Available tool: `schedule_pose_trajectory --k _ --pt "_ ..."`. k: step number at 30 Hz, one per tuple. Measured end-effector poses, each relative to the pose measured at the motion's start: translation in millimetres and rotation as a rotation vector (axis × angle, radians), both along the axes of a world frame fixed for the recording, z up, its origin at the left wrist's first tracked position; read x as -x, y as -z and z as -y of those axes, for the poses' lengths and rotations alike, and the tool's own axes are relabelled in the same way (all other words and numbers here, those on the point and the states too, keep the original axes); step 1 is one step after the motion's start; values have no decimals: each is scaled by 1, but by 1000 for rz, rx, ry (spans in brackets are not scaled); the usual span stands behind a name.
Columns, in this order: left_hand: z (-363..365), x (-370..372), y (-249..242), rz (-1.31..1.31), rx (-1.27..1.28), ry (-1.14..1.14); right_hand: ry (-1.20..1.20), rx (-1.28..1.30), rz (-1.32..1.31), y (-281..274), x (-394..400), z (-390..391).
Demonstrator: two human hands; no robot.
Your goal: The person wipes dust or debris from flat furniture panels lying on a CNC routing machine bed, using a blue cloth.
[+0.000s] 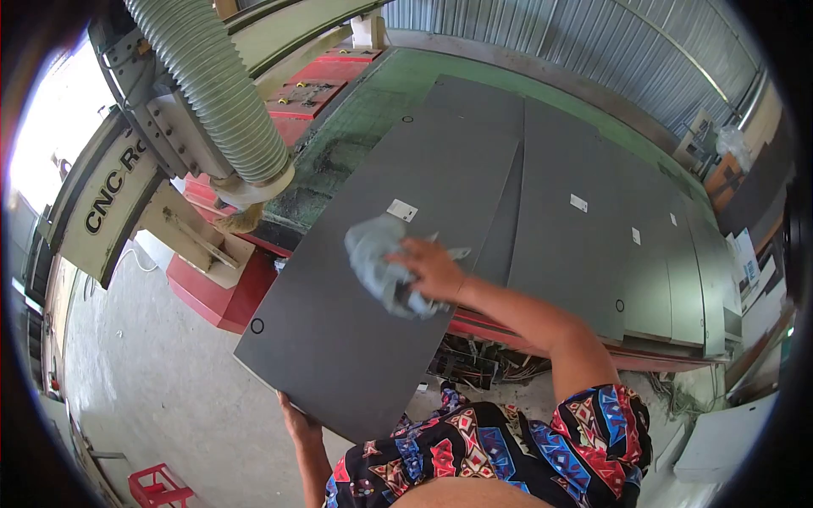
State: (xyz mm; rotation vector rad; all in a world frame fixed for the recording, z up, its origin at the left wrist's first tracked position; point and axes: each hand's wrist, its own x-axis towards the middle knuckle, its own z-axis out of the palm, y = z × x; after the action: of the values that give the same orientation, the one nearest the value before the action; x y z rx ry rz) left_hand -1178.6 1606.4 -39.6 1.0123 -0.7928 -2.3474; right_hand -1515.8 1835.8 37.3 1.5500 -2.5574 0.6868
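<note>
A long dark grey panel [339, 347] lies slanted across the machine bed, its near end jutting out over the floor. On its upper face my right hand [429, 269] presses a crumpled light blue-grey cloth [377, 258], fingers bent into it. Just above the cloth is a small white label [401, 210] on the panel. My left hand [298, 421] is at the panel's near left edge, with part of the fingers hidden by the board.
More grey panels [584, 245] with white labels lie to the right on the green bed [406, 68]. A ribbed hose [216, 93] and CNC gantry [106, 199] stand at the left. A red stool [159, 486] is on the floor, lower left.
</note>
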Motion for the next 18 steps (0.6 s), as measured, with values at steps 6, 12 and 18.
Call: schedule_pose_trajectory --k 6,12,18 --pt "-10 2 -11 155 107 -119 536 -79 -146 -7 153 -77" --pt "-15 6 -18 170 181 -138 1000 -199 29 -2 285 -128" --pt "-14 2 -15 161 100 -183 1132 -273 258 -42 290 -69"
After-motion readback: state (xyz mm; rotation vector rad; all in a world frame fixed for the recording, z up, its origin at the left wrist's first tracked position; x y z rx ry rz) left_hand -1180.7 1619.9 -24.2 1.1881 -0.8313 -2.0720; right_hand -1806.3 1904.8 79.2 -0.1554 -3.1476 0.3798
